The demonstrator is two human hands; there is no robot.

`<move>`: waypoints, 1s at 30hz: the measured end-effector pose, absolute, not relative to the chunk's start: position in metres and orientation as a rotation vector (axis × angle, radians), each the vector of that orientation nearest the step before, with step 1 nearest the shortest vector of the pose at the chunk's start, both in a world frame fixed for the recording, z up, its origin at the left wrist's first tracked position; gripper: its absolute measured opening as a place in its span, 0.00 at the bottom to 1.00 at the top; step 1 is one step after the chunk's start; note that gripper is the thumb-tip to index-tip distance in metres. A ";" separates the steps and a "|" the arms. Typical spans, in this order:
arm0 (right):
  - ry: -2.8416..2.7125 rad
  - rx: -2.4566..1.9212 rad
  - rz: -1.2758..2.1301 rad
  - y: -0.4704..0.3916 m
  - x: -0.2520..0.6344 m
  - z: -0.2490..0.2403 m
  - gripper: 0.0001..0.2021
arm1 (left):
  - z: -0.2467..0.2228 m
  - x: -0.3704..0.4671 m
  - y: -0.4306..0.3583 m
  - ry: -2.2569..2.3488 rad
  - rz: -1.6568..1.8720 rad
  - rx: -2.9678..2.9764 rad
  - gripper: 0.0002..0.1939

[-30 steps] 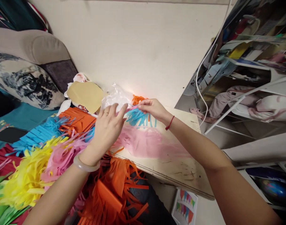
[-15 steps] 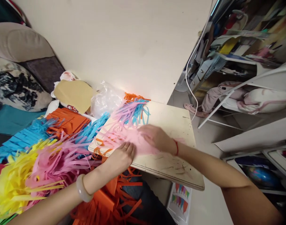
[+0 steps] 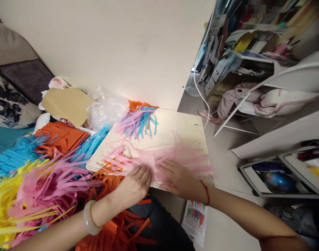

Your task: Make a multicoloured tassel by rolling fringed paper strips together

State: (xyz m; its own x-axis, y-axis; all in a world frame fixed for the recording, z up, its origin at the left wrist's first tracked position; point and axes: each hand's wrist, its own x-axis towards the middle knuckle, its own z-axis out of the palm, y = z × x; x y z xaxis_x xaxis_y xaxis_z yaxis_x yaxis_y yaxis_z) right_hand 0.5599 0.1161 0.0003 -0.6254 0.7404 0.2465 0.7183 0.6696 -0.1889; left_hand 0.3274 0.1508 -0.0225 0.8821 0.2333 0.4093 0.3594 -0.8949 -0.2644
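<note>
A sheet of pink fringed tissue paper (image 3: 141, 155) lies across a pale wooden board (image 3: 180, 125), its cut strips spreading to both sides and blurred on the right. My left hand (image 3: 135, 183), with a ring and a bangle, has its fingers closed together on the paper's near edge. Over the paper's middle, my right hand (image 3: 179, 177), with a red string at the wrist, has its fingers stretched out and slightly smeared. Toward the board's far left corner rests a tassel of pink-purple, blue and orange strips (image 3: 138, 120).
Fringed paper in yellow (image 3: 7, 202), pink (image 3: 49, 184), blue (image 3: 15, 157) and orange (image 3: 61, 136) is heaped at the left. Clear plastic wrap (image 3: 104, 108) lies behind the board. A printed sheet (image 3: 194, 223) is below it, and a white folding chair (image 3: 253, 87) stands at right.
My right hand has come nearer to me, and its fingers are now stretched out. The pink strips on the right are spread wider. The view has shifted, with my left hand still at the paper's edge.
</note>
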 end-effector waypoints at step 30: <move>-2.244 -1.594 0.806 0.185 0.579 0.019 0.20 | 0.006 0.315 0.217 -1.767 -0.492 -3.509 0.13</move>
State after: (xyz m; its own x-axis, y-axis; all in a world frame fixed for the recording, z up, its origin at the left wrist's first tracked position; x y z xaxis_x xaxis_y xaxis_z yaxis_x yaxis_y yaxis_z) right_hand 0.5794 0.1854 0.0190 -0.3564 0.9295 -0.0950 0.7775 0.2386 -0.5818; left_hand 0.3149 0.2170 0.0055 0.6388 0.7565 -0.1403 0.5753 -0.3485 0.7400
